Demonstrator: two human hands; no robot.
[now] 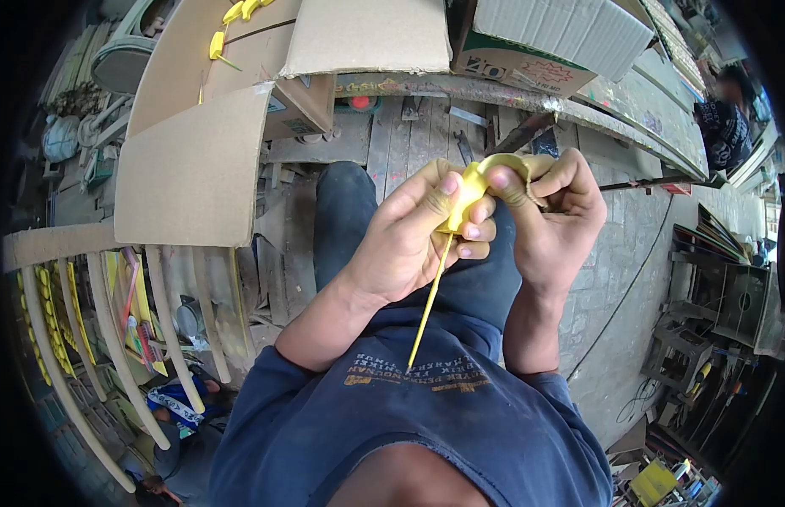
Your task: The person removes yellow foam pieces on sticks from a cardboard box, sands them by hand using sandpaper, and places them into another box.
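Just above my lap, my left hand [418,220] grips a small yellow painted piece [467,196] between thumb and fingers. A thin yellow stick [429,308] runs down from that piece toward my shirt. My right hand [549,207] pinches a bent, tan strip of sandpaper [512,160] against the upper end of the yellow piece. The strip curls up over the right fingertips. Both hands meet at the piece, and the fingers partly hide it.
An open cardboard box [190,169] at upper left holds several yellow pieces [217,44] on sticks. Another carton [528,63] stands on the wooden bench [637,127]. A wooden rail [105,304] is at left, and a cable [625,296] crosses the floor. Other people sit nearby.
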